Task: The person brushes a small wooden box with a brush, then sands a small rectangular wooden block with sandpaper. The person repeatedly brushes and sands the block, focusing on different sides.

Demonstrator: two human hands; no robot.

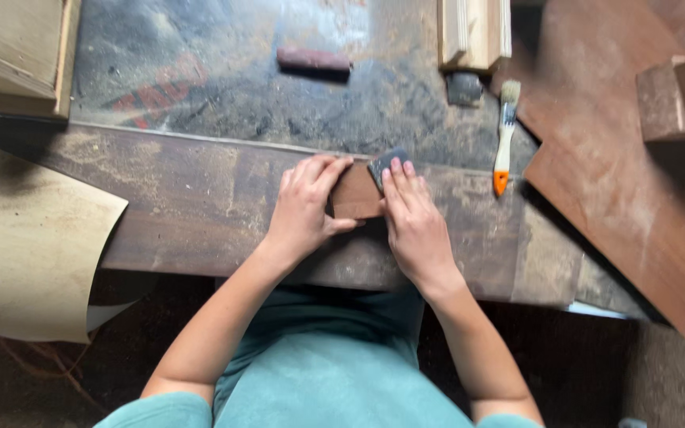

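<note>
Your left hand (304,208) grips a small reddish-brown wooden block (355,192), fingers curled over its top left corner, thumb along its lower edge. The block sits flat on the dusty dark workbench (200,198), near the middle of the front plank, right between your 2 hands.

Your right hand (414,222) lies flat, fingers together, pressing a grey piece of sandpaper (384,164) against the block's upper right edge. Only the paper's top corner shows above your fingertips; the rest is under the hand. Can't tell if the hand pinches the paper or just presses it down.

Around you:
- A paintbrush (504,136) with a white handle and orange tip lies on the bench just right of your right hand, bristles pointing away from you, not touching it.
- A short reddish cylinder (313,59) lies farther back on the bench, well apart from the hands.
- A pale wooden piece (473,32) stands at the far edge, a small dark grey lump just below it.
- A large reddish-brown board (620,182) lies on the right, overhanging the bench, with a wooden cube (679,95) on it.
- A pale wooden box (17,51) sits at the far left corner.
- A curled beige sheet (29,238) covers the bench's left end.

Sawdust coats the whole bench top.
</note>
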